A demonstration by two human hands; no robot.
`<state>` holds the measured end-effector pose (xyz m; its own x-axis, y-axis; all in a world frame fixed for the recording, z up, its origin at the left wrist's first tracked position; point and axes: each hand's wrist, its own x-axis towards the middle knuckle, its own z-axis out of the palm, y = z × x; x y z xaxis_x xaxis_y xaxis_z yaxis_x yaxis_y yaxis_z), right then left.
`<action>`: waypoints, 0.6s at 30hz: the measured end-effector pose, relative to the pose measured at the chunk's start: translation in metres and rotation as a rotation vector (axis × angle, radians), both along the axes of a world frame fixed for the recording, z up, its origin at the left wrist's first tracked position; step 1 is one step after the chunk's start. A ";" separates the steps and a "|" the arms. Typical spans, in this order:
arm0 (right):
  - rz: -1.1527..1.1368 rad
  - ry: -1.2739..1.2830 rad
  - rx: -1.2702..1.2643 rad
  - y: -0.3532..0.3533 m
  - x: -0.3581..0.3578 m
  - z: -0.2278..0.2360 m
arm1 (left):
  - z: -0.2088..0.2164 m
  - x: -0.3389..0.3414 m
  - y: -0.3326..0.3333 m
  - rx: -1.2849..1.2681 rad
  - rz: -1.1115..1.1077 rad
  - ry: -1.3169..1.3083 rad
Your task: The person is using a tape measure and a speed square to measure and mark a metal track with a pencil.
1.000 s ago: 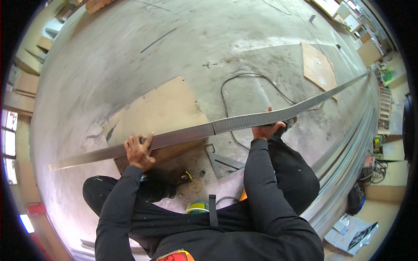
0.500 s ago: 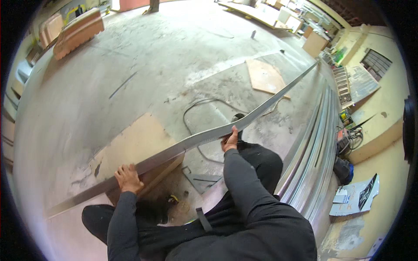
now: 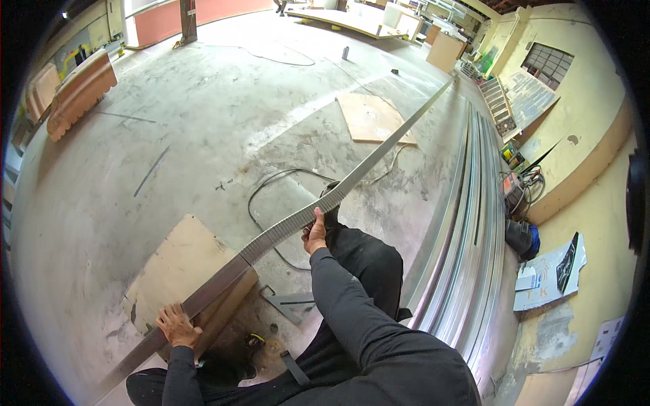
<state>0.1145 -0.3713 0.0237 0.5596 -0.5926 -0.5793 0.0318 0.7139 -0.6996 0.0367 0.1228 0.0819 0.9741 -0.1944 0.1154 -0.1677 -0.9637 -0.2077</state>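
A long grey metal profile [image 3: 219, 283] runs diagonally from the lower left to the far right. Its middle stretch, cut with a row of close crosswise slits, bends in a gentle curve. My left hand [image 3: 177, 326] grips the near part, fingers over the far edge and thumb on the near side. Farther along, my right hand [image 3: 315, 233] is closed around the near edge beside the slits, thumb up; its other fingers are partly hidden. Beneath the profile, near my left hand, stands a wooden block or box [image 3: 220, 304].
A plywood sheet [image 3: 179, 260] lies left of the profile, another board [image 3: 374, 118] farther off. A black cable [image 3: 252, 203] loops across the floor. An angled metal piece [image 3: 281, 308] lies near my legs. Long metal profiles [image 3: 460, 230] lie along the right wall.
The view has shifted right. The profile now slants more steeply, its bend looks shallower, and its slitted face shows more clearly. Both hands still hold it.
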 end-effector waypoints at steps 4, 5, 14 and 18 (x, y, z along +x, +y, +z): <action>-0.013 0.012 -0.017 0.013 0.007 0.001 | 0.002 -0.007 0.003 -0.096 0.088 0.068; -0.017 0.007 0.011 0.008 0.006 -0.003 | 0.005 -0.007 -0.005 -0.120 0.061 0.077; -0.022 0.119 0.047 0.047 -0.028 -0.041 | 0.035 -0.006 -0.018 -0.104 0.140 0.229; 0.100 0.237 -0.054 0.088 -0.035 -0.059 | 0.034 0.001 0.009 -0.164 0.024 0.348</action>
